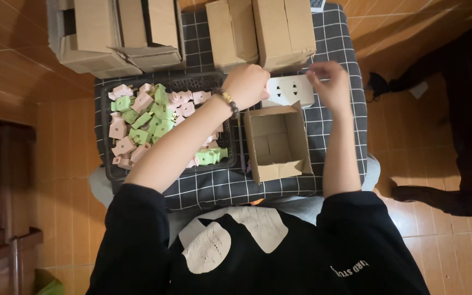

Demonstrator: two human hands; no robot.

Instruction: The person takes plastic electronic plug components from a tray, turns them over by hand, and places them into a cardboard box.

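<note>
My left hand [245, 83] and my right hand [331, 84] each grip one end of a white socket strip [290, 90], holding it just beyond an open, empty small cardboard box [277, 143]. A beaded bracelet [228, 101] circles my left wrist. My left forearm crosses a dark tray [111, 169] filled with several pink and green plastic plug parts [140, 114]. Everything rests on a dark checked cloth [219, 188] over my lap.
Closed cardboard boxes [260, 33] stand at the far edge of the cloth, and larger cartons [116, 35] sit at the back left. Wooden flooring surrounds me. A dark bag or garment [465, 125] lies on the right.
</note>
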